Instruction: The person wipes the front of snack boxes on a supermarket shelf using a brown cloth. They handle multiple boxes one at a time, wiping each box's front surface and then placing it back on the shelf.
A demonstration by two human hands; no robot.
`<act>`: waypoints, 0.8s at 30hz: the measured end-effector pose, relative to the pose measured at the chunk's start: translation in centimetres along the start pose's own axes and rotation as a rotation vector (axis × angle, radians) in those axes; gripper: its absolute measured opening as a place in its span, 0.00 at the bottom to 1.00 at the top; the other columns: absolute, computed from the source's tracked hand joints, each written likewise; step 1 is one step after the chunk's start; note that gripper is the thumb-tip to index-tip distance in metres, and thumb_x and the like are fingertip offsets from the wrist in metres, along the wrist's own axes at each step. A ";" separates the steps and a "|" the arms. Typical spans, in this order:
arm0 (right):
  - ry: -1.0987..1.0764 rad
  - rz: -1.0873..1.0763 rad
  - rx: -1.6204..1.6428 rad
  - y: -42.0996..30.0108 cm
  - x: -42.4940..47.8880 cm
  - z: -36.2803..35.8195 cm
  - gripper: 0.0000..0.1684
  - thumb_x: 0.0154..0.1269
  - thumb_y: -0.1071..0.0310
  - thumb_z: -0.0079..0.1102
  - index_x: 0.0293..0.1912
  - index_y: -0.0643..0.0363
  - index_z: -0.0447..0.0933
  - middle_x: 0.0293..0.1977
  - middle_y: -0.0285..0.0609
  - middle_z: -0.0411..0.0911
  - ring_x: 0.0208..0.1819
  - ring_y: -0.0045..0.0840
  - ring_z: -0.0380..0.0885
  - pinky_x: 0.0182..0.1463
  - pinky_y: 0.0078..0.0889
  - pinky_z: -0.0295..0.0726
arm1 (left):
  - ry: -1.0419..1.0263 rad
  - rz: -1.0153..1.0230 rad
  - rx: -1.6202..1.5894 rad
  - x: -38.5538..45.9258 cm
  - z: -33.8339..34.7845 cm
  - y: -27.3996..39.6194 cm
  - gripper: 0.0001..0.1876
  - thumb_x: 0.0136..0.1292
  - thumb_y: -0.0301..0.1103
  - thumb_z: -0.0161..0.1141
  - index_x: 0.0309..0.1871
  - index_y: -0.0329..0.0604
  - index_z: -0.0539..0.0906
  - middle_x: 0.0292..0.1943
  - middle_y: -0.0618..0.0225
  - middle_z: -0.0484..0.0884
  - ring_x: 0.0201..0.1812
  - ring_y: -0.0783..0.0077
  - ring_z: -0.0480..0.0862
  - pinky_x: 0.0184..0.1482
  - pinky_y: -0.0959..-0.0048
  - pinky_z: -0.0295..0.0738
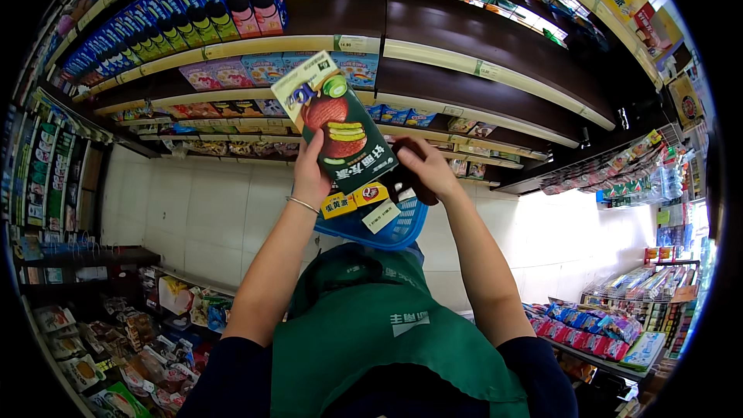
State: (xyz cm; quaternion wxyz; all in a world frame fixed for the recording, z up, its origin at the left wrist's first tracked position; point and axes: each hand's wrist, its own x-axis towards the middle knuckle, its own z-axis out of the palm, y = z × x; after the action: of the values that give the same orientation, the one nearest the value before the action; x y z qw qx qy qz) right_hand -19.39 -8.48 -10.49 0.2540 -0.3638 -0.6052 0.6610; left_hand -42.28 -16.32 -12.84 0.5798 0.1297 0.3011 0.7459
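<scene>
A green and cream snack carton (342, 128) is held tilted above a blue plastic shopping basket (371, 235). My left hand (313, 168) grips the carton along its lower left edge. Close to its lower right corner is my right hand (426, 165), fingers curled around or beside a dark brown object (419, 191) that I cannot identify clearly. Inside the basket lie yellow boxes (355, 200) and a pale box or card (381, 216) bearing writing.
Ahead stands a dark shelf unit with a cream price rail (493, 72). Blue upright biscuit boxes (174, 14) line its upper left. Packaged snacks (133, 348) fill a display at lower left; colourful packs (592, 331) lie on a low rack at right.
</scene>
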 end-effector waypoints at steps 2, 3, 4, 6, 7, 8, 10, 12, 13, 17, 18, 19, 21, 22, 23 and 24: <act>-0.003 0.063 -0.238 2.7 0.6 0.0 0.44 0.59 0.47 0.72 0.67 0.59 0.67 0.58 0.49 0.76 0.57 0.32 0.75 0.63 0.33 0.72 | 0.034 0.040 -0.013 -0.4 -1.2 -2.2 0.23 0.72 0.37 0.56 0.68 0.47 0.68 0.64 0.64 0.74 0.65 0.63 0.74 0.67 0.59 0.69; 0.020 0.111 -0.343 4.1 1.1 0.3 0.49 0.55 0.45 0.74 0.68 0.60 0.66 0.59 0.50 0.75 0.58 0.33 0.75 0.63 0.32 0.72 | 0.021 -0.006 -0.067 -0.8 -2.2 -3.6 0.23 0.73 0.39 0.56 0.68 0.47 0.68 0.64 0.64 0.74 0.64 0.63 0.75 0.67 0.58 0.68; 0.062 0.177 -0.247 6.8 1.9 0.0 0.53 0.51 0.45 0.77 0.67 0.65 0.66 0.59 0.51 0.75 0.58 0.35 0.76 0.62 0.33 0.73 | 0.039 -0.070 -0.120 -1.1 -3.7 -5.2 0.24 0.72 0.40 0.56 0.68 0.46 0.68 0.64 0.64 0.74 0.64 0.63 0.75 0.67 0.58 0.68; 0.013 0.340 -0.172 10.1 2.8 -0.8 0.52 0.51 0.47 0.78 0.66 0.67 0.67 0.59 0.52 0.76 0.58 0.35 0.76 0.61 0.34 0.74 | 0.115 -0.234 -0.208 -1.9 -7.1 -8.0 0.24 0.71 0.40 0.58 0.68 0.49 0.68 0.64 0.66 0.74 0.64 0.63 0.74 0.67 0.59 0.67; -0.017 0.421 -0.135 11.0 3.1 -0.9 0.52 0.51 0.48 0.78 0.66 0.68 0.67 0.59 0.53 0.76 0.58 0.36 0.76 0.61 0.35 0.74 | 0.175 -0.330 -0.242 -2.5 -9.0 -9.1 0.24 0.70 0.39 0.59 0.68 0.52 0.68 0.63 0.69 0.74 0.64 0.64 0.73 0.67 0.59 0.66; 0.065 0.387 -0.151 11.4 2.9 -0.5 0.50 0.49 0.49 0.79 0.64 0.68 0.69 0.57 0.54 0.77 0.58 0.36 0.77 0.59 0.36 0.75 | 0.214 -0.465 -0.213 -2.7 -11.7 -10.6 0.26 0.68 0.42 0.63 0.67 0.55 0.68 0.63 0.70 0.73 0.63 0.66 0.72 0.66 0.57 0.66; 0.105 0.354 -0.234 16.3 3.6 -2.1 0.43 0.52 0.55 0.79 0.62 0.66 0.71 0.54 0.50 0.78 0.53 0.30 0.77 0.56 0.34 0.77 | 0.398 -0.696 0.066 -3.4 -10.8 -10.8 0.27 0.67 0.46 0.65 0.65 0.53 0.70 0.61 0.69 0.73 0.65 0.62 0.68 0.65 0.51 0.65; 0.156 0.302 -0.298 21.6 4.2 -3.1 0.41 0.53 0.53 0.77 0.60 0.64 0.72 0.52 0.54 0.78 0.51 0.36 0.79 0.54 0.40 0.78 | 0.486 -0.784 0.239 -3.7 -12.6 -12.5 0.26 0.66 0.49 0.65 0.60 0.45 0.71 0.52 0.61 0.76 0.58 0.56 0.76 0.56 0.53 0.78; 0.186 0.335 -0.505 21.2 4.2 -2.3 0.41 0.53 0.52 0.76 0.60 0.64 0.71 0.52 0.56 0.78 0.51 0.40 0.79 0.54 0.43 0.78 | 0.501 -0.817 0.326 -4.0 -14.4 -13.5 0.27 0.66 0.49 0.65 0.60 0.44 0.71 0.49 0.60 0.76 0.52 0.56 0.79 0.50 0.55 0.81; 0.241 0.448 -1.034 12.7 3.7 -0.4 0.38 0.56 0.48 0.70 0.57 0.62 0.68 0.48 0.66 0.77 0.51 0.54 0.78 0.52 0.49 0.79 | 0.400 -0.913 0.807 -3.5 -16.1 -12.8 0.26 0.66 0.52 0.63 0.47 0.31 0.77 0.29 0.57 0.80 0.25 0.60 0.86 0.26 0.65 0.85; 0.210 0.374 -0.967 11.1 3.8 -1.2 0.37 0.57 0.47 0.70 0.56 0.62 0.69 0.46 0.65 0.78 0.48 0.53 0.80 0.50 0.48 0.80 | 0.270 -0.907 0.930 -2.9 -15.0 -11.4 0.25 0.67 0.52 0.63 0.41 0.32 0.78 0.26 0.60 0.81 0.24 0.65 0.86 0.26 0.68 0.84; 0.170 0.302 -0.902 9.0 4.0 -1.7 0.37 0.57 0.46 0.69 0.55 0.63 0.70 0.44 0.64 0.79 0.46 0.52 0.81 0.47 0.48 0.81 | 0.146 -0.899 1.051 -2.5 -13.8 -10.0 0.24 0.67 0.51 0.63 0.36 0.32 0.80 0.23 0.62 0.82 0.23 0.69 0.86 0.26 0.71 0.83; 0.269 -0.004 -0.688 5.1 5.9 -2.5 0.31 0.57 0.48 0.70 0.47 0.65 0.74 0.35 0.53 0.82 0.41 0.41 0.83 0.44 0.39 0.80 | 0.022 -0.474 0.915 -0.4 -11.0 -7.9 0.22 0.69 0.50 0.61 0.29 0.38 0.83 0.19 0.68 0.81 0.21 0.76 0.81 0.23 0.78 0.74; 0.297 -0.067 -0.611 0.9 6.5 -2.4 0.28 0.58 0.52 0.70 0.47 0.65 0.75 0.34 0.50 0.81 0.40 0.36 0.82 0.44 0.34 0.79 | 0.046 -0.406 1.083 1.1 -5.7 -4.2 0.18 0.70 0.47 0.61 0.37 0.38 0.84 0.24 0.69 0.83 0.24 0.79 0.81 0.26 0.79 0.72; 0.278 -0.150 -0.540 -3.9 8.0 -1.0 0.25 0.60 0.56 0.70 0.47 0.65 0.75 0.33 0.48 0.80 0.38 0.30 0.81 0.44 0.30 0.78 | 0.032 -0.152 0.895 3.5 -7.3 -4.9 0.14 0.71 0.41 0.60 0.47 0.38 0.83 0.31 0.71 0.84 0.32 0.81 0.82 0.33 0.82 0.75; 0.338 -0.306 -0.437 -5.5 9.8 -1.3 0.22 0.61 0.60 0.69 0.47 0.65 0.75 0.34 0.46 0.79 0.38 0.26 0.79 0.44 0.27 0.77 | 0.024 0.098 0.764 5.3 -3.5 -3.2 0.12 0.71 0.37 0.59 0.45 0.35 0.82 0.31 0.69 0.84 0.31 0.79 0.81 0.34 0.76 0.75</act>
State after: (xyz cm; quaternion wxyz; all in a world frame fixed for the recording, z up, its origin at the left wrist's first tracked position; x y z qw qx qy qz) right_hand -24.93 0.67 -6.81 0.3633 -0.4191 -0.7299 0.3995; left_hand -43.21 -11.88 -18.29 0.4496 0.3419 0.5577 0.6082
